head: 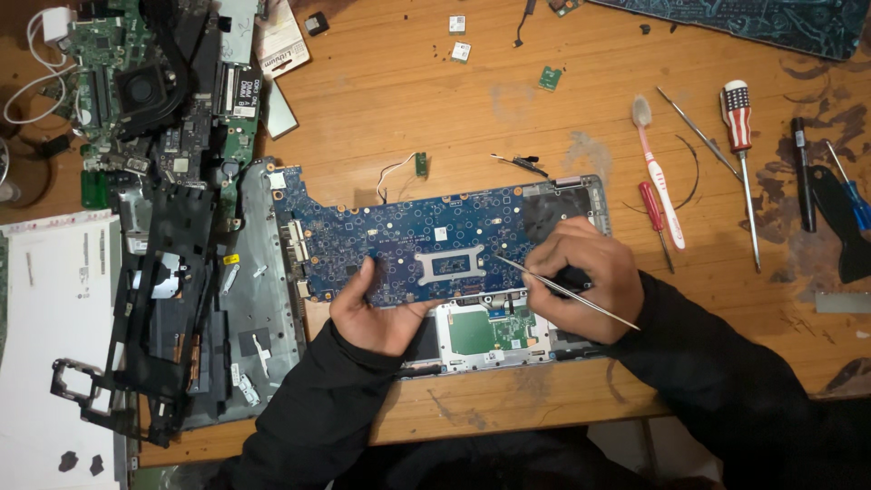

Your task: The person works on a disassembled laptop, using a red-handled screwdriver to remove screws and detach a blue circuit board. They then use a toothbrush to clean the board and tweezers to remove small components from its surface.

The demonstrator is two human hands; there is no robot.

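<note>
Hands (376,308) (585,277) crowd blue motherboard's (399,240) near edge; bare wood (408,118) beyond.

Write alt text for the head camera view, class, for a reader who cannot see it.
A left hand steadies a blue laptop circuit board in its grey metal case while the right hand holds thin metal tweezers against it. Screwdrivers and a pink toothbrush lie on the wooden table.

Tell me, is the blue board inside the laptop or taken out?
Inside: the blue board lies flat in the grey laptop shell.
</note>
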